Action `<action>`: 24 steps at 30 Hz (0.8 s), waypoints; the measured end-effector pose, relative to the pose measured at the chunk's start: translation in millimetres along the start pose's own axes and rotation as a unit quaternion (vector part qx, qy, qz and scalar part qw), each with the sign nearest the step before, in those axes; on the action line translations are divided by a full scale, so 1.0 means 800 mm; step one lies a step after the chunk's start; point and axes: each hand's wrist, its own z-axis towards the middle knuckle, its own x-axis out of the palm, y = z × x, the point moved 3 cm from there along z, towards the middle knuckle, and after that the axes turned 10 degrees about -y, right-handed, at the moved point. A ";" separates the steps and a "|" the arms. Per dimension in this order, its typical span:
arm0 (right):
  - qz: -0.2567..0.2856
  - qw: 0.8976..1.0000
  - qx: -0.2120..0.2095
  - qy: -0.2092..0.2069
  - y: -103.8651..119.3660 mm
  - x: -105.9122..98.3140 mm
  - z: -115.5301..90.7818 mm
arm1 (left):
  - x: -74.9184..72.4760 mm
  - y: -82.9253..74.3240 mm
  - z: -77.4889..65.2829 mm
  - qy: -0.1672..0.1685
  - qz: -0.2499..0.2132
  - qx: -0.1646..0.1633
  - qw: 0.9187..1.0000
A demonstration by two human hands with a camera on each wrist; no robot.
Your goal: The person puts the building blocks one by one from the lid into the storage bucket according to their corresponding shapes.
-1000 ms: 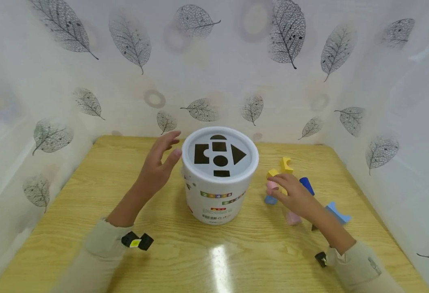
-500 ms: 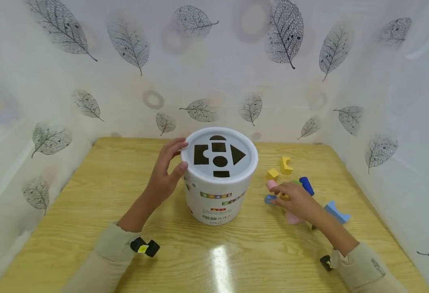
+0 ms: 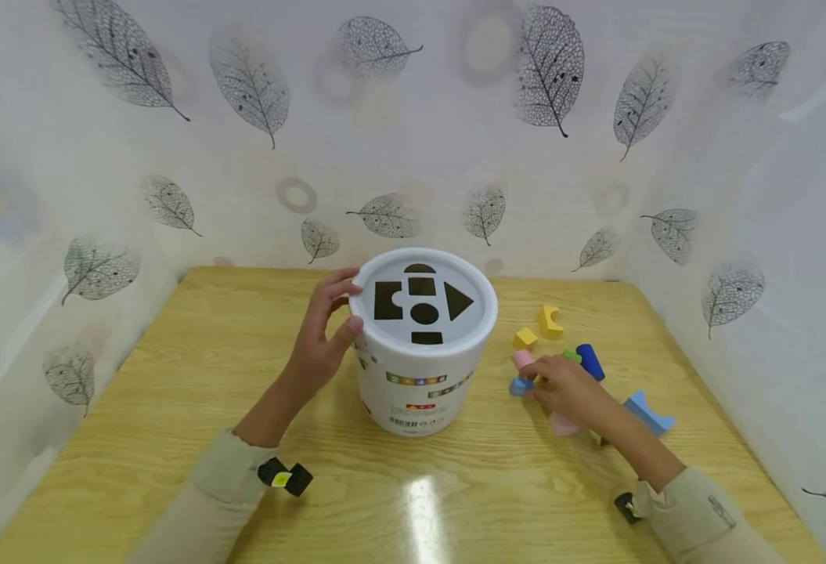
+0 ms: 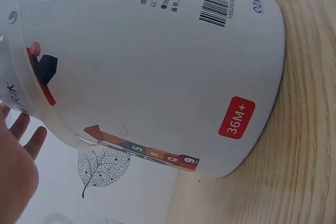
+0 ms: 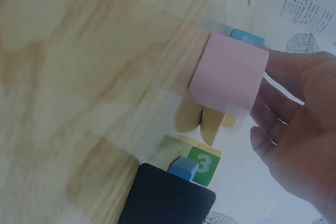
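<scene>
A white bucket (image 3: 423, 392) with cut-out shapes in its lid (image 3: 479, 313) stands upright on the wooden table. My left hand (image 3: 317, 341) rests at the lid's left edge, thumb and fingers spread and touching the rim. My right hand (image 3: 571, 392) reaches down among toy blocks right of the bucket. Its thumb and fingertips are by a small blue block (image 3: 521, 386) and a pink cylinder (image 3: 522, 359). In the right wrist view a pink block (image 5: 231, 74) hides the fingertips, so whether they pinch anything is unclear.
Two yellow blocks, a cube (image 3: 524, 338) and an arched one (image 3: 550, 322), lie behind the right hand. A dark blue cylinder (image 3: 590, 362), a green block (image 5: 205, 165) marked 3 and a light blue arch (image 3: 648, 413) lie to its right. Leaf-patterned curtain (image 3: 413, 157) encloses the table.
My left hand has moved right onto the bucket's rim. My right hand has drawn back from the pink cylinder and lowered toward the small blue block.
</scene>
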 end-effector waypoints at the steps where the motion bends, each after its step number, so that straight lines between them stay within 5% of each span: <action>1: 0.000 1.000 0.001 0.003 -0.001 0.001 0.001 | 0.000 0.001 0.000 -0.002 -0.002 0.001 1.000; 13: 0.004 1.000 0.004 -0.016 -0.001 0.006 0.002 | 0.004 0.011 -0.002 -0.009 -0.014 0.006 1.000; 24: 0.086 0.994 0.015 -0.070 0.023 -0.032 0.007 | 0.004 0.012 -0.004 -0.008 -0.019 -0.001 1.000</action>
